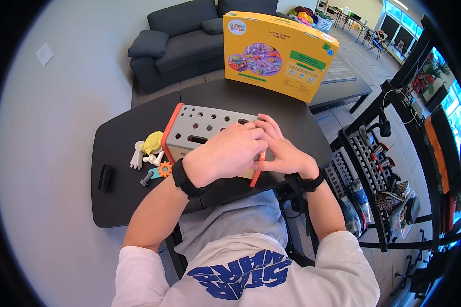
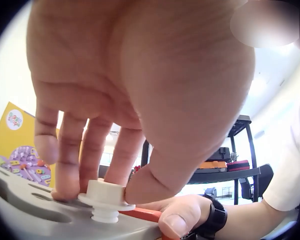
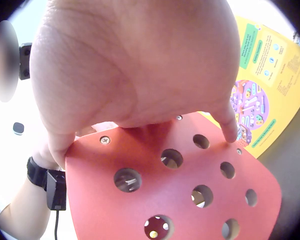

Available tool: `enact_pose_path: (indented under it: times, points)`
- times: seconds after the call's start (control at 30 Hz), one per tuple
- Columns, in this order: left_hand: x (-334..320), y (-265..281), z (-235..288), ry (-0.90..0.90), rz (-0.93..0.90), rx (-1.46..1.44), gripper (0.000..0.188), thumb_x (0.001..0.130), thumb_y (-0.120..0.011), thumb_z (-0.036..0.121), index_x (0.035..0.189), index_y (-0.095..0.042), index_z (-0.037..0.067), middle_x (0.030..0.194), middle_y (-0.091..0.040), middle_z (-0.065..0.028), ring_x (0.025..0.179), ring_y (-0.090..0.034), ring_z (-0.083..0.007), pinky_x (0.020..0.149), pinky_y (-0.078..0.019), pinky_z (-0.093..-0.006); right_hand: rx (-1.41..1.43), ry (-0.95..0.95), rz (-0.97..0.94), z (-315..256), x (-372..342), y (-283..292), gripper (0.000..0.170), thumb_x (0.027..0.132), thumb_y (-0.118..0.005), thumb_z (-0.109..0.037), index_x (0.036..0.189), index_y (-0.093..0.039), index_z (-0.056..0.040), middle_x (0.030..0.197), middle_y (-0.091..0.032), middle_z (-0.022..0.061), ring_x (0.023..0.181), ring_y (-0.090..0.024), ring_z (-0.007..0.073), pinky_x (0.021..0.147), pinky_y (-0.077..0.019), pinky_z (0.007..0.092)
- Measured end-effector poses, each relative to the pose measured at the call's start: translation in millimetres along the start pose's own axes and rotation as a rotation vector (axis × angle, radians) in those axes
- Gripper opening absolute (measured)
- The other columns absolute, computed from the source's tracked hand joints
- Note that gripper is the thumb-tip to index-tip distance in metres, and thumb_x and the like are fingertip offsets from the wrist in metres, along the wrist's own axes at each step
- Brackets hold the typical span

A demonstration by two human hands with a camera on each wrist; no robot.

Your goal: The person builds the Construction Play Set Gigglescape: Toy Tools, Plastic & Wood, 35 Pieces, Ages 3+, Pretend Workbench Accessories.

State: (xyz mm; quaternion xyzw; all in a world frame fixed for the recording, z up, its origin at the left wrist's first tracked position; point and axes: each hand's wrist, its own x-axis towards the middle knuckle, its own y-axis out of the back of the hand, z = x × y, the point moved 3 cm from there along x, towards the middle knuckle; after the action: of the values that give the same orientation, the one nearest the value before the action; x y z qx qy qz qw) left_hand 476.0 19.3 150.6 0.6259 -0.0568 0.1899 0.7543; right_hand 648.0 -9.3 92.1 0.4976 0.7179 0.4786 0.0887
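Note:
A toy workbench with a grey, hole-filled top (image 1: 220, 125) and red end panels rests on the black table. My left hand (image 1: 230, 148) reaches over its right part. Seen from the left wrist, thumb and fingers pinch the wide head of a white toy bolt (image 2: 106, 192); some of its thread shows above the grey board. My right hand (image 1: 287, 153) grips the upper edge of the near-right red end panel (image 3: 145, 160), fingers spread to both sides. The right thumb (image 2: 175, 225) lies close beside the bolt at the panel's edge.
Left of the workbench lie loose toy parts: a yellow-green piece (image 1: 153, 142), an orange gear (image 1: 165, 169), a grey bolt (image 1: 146, 178) and white pieces (image 1: 137, 157). A black object (image 1: 105, 177) sits farther left. Behind stands a yellow box (image 1: 302, 41); shelving (image 1: 363, 148) flanks the right.

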Motion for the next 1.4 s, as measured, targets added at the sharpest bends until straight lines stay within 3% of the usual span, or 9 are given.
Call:
enact_pose_path:
  times: [0.23, 0.33, 0.4, 0.53, 0.7, 1.0, 1.23, 1.33, 1.4]
  points:
    - [1.5, 5.9, 5.8, -0.012, -0.120, -0.153, 0.017, 0.076, -0.072, 0.002, 0.087, -0.061, 0.009, 0.094, -0.064, -0.0079, 0.096, -0.062, -0.0304, 0.089, -0.0480, -0.0422, 0.039, -0.015, -0.006, -0.2, -0.2, 0.8, 0.073, 0.079, -0.078, -0.043, 0.139, -0.055, -0.0088, 0.153, -0.037, 0.0150, 0.152, -0.017, 0.0418, 0.117, -0.0347, 0.0548]
    - [1.8, 7.7, 10.3, -0.054, -0.076, -0.191, 0.015, 0.078, -0.070, 0.003, 0.087, -0.061, 0.009, 0.093, -0.064, -0.0087, 0.096, -0.062, -0.0301, 0.088, -0.0473, -0.0412, 0.024, 0.001, -0.026, 5.0, -0.5, -1.9, 0.075, 0.078, -0.078, -0.044, 0.140, -0.054, -0.0080, 0.154, -0.037, 0.0152, 0.152, -0.017, 0.0419, 0.117, -0.0343, 0.0547]
    - [3.0, 13.3, 12.6, -0.030, 0.119, 0.029, 0.011, 0.081, -0.068, 0.008, 0.090, -0.062, 0.008, 0.093, -0.065, -0.0092, 0.094, -0.063, -0.0293, 0.086, -0.0470, -0.0408, 0.001, 0.021, 0.017, 7.1, -1.0, -3.6, 0.076, 0.079, -0.077, -0.046, 0.140, -0.053, -0.0067, 0.154, -0.037, 0.0154, 0.153, -0.017, 0.0414, 0.117, -0.0344, 0.0546]
    - [-0.5, 6.4, 3.7, 0.039, 0.211, 0.139, 0.013, 0.082, -0.067, 0.014, 0.092, -0.064, 0.007, 0.093, -0.065, -0.0091, 0.091, -0.064, -0.0289, 0.084, -0.0474, -0.0407, -0.012, 0.004, 0.001, 2.4, -0.8, -1.6, 0.078, 0.079, -0.076, -0.048, 0.141, -0.053, -0.0059, 0.153, -0.037, 0.0154, 0.153, -0.017, 0.0411, 0.117, -0.0346, 0.0548]
    - [-1.3, 0.8, -2.3, 0.229, -0.118, 0.149, 0.018, 0.083, -0.068, 0.018, 0.095, -0.067, 0.005, 0.096, -0.065, -0.0078, 0.099, -0.064, -0.0267, 0.084, -0.0476, -0.0409, 0.028, -0.038, -0.013, -3.0, -0.1, 1.0, 0.077, 0.080, -0.076, -0.048, 0.140, -0.053, -0.0059, 0.153, -0.038, 0.0150, 0.152, -0.017, 0.0414, 0.117, -0.0343, 0.0550]
    - [-1.2, 2.8, 4.9, 0.035, -0.085, 0.016, 0.016, 0.079, -0.074, 0.012, 0.090, -0.063, 0.009, 0.094, -0.064, -0.0081, 0.101, -0.063, -0.0261, 0.089, -0.0471, -0.0409, 0.030, 0.003, 0.003, -1.4, 0.4, 0.5, 0.073, 0.080, -0.077, -0.045, 0.137, -0.055, -0.0063, 0.152, -0.039, 0.0146, 0.152, -0.017, 0.0414, 0.117, -0.0343, 0.0550]
    - [2.0, 6.8, 6.3, 0.073, -0.072, -0.148, 0.017, 0.078, -0.074, 0.010, 0.089, -0.062, 0.008, 0.094, -0.064, -0.0096, 0.096, -0.063, -0.0315, 0.085, -0.0502, -0.0424, 0.033, 0.011, 0.003, 6.0, -0.5, -2.7, 0.073, 0.079, -0.078, -0.045, 0.137, -0.055, -0.0067, 0.152, -0.039, 0.0153, 0.152, -0.017, 0.0420, 0.117, -0.0343, 0.0541]
    - [1.9, 5.4, 5.8, 0.018, 0.021, -0.144, 0.016, 0.078, -0.073, 0.009, 0.090, -0.062, 0.006, 0.093, -0.064, -0.0102, 0.094, -0.063, -0.0325, 0.081, -0.0516, -0.0434, 0.010, 0.024, 0.005, 5.3, -0.4, -3.1, 0.075, 0.080, -0.078, -0.047, 0.138, -0.054, -0.0052, 0.153, -0.038, 0.0160, 0.152, -0.017, 0.0421, 0.117, -0.0342, 0.0539]
    - [0.1, 5.6, 3.4, 0.031, 0.168, 0.046, 0.016, 0.078, -0.072, 0.009, 0.089, -0.062, 0.005, 0.093, -0.064, -0.0104, 0.093, -0.063, -0.0320, 0.081, -0.0517, -0.0440, 0.007, 0.011, 0.016, 4.1, -1.5, -3.3, 0.076, 0.081, -0.077, -0.049, 0.138, -0.054, -0.0042, 0.153, -0.038, 0.0163, 0.152, -0.017, 0.0420, 0.117, -0.0342, 0.0540]
